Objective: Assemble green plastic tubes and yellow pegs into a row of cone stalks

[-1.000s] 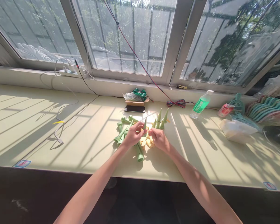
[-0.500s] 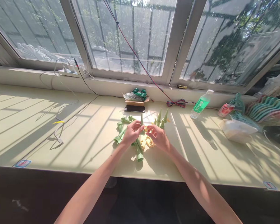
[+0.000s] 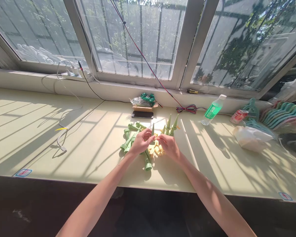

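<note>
My left hand (image 3: 140,142) is closed around a green plastic cone (image 3: 153,130) whose tip points up between my two hands. My right hand (image 3: 169,146) is pinched close beside it, fingers curled over a small yellow piece I can barely make out. Under my hands lies a heap of green cones (image 3: 129,137) on their sides and a cluster of small yellow parts (image 3: 158,151). Three green cones (image 3: 171,126) stand upright just behind my right hand.
A pale worktop (image 3: 64,144) runs under the windows. A black phone (image 3: 142,114) and a small box with green wire (image 3: 144,102) lie behind the pile. A green-labelled bottle (image 3: 213,110), a red can (image 3: 238,116), a white bag (image 3: 251,138) and stacked teal items (image 3: 283,113) sit at right. Cables (image 3: 64,131) trail at left.
My hands parted slightly half a second ago, then came back together around the upright cone. The view shifted only a little.
</note>
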Available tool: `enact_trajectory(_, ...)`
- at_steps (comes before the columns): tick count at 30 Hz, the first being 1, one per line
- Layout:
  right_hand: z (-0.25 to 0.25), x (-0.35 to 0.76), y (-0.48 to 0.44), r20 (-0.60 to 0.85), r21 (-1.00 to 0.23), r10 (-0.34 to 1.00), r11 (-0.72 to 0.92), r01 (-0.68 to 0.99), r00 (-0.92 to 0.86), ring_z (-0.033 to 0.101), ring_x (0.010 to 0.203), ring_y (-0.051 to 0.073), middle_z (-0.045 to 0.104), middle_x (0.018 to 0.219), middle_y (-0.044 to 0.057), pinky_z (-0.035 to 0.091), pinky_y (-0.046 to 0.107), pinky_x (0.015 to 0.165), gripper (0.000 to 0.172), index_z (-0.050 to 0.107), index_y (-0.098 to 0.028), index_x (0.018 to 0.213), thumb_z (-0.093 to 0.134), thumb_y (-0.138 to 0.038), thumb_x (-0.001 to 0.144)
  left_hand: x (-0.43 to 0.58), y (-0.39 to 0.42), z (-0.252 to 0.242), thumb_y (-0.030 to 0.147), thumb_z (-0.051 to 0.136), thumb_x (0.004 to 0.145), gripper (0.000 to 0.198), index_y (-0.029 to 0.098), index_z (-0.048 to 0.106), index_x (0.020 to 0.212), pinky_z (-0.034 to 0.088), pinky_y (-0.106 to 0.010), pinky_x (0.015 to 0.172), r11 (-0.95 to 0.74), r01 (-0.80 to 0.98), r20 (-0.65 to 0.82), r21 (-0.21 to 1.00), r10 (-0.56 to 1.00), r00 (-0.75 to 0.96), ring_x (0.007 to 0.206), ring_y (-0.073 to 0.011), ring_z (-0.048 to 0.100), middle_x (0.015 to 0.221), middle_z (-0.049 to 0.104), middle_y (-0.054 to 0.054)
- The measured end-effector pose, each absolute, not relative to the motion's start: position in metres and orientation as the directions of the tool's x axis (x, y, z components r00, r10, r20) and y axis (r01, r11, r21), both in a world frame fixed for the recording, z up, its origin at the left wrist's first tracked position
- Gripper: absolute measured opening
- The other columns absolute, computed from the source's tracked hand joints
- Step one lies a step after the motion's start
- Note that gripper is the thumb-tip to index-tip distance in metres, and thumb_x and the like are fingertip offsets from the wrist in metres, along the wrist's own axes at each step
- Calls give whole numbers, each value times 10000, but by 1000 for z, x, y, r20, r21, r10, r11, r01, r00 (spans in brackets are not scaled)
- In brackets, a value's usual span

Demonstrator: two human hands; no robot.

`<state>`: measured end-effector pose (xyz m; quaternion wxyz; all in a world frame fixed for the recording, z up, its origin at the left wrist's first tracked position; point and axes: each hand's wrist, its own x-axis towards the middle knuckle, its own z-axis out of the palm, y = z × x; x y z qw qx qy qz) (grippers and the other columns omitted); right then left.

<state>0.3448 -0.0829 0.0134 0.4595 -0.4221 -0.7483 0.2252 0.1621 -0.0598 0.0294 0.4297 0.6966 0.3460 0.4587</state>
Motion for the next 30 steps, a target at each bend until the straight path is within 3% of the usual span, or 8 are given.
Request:
enact_trajectory(7, 14, 343, -83, 522, -684, 828, 551, 478, -207, 354, 501, 119, 402, 556, -30, 331, 270, 505, 462, 435, -221, 645, 379, -493, 1014, 162, -60, 28, 417, 609, 905, 225, 194, 597, 938, 583, -290, 665, -427, 103, 350, 898, 838, 418, 736, -172, 674, 782, 680, -24)
enact_trajectory(13, 13, 341, -83, 500, -693, 845, 521, 499, -188, 324, 466, 114, 368, 533, -36, 280, 271, 479, 461, 392, -226, 623, 385, -476, 1011, 163, -60, 27, 381, 622, 894, 196, 192, 622, 945, 579, -280, 637, -458, 126, 369, 880, 826, 425, 742, -184, 689, 772, 692, -32)
enact_trajectory(16, 13, 340, -83, 488, -709, 855, 506, 492, -176, 384, 478, 122, 436, 547, -27, 313, 265, 491, 431, 491, -218, 676, 402, -475, 1009, 163, -59, 27, 378, 615, 898, 192, 189, 621, 935, 583, -279, 652, -447, 121, 365, 886, 835, 413, 755, -180, 691, 780, 689, -29)
enact_trajectory(19, 14, 341, -82, 495, -724, 853, 509, 465, -164, 484, 519, 132, 587, 646, -6, 394, 260, 526, 310, 622, -201, 918, 471, -462, 990, 162, -57, 29, 369, 633, 887, 190, 185, 620, 930, 586, -272, 673, -425, 112, 354, 898, 852, 386, 779, -176, 697, 815, 704, -33)
enact_trajectory(22, 13, 341, -81, 515, -735, 844, 525, 429, -150, 557, 571, 136, 680, 795, 25, 462, 262, 569, 301, 635, -194, 1115, 563, -436, 952, 161, -56, 30, 397, 675, 856, 249, 176, 610, 952, 565, -254, 597, -372, 105, 324, 922, 891, 317, 726, -172, 685, 795, 703, -36)
enact_trajectory(30, 8, 341, -78, 547, -734, 823, 560, 385, -153, 632, 689, 169, 743, 935, 74, 513, 292, 648, 265, 702, -186, 1027, 567, -403, 956, 162, -61, 33, 483, 680, 842, 347, 170, 574, 948, 477, -210, 466, -309, 101, 267, 946, 916, 299, 611, -138, 619, 750, 666, -23)
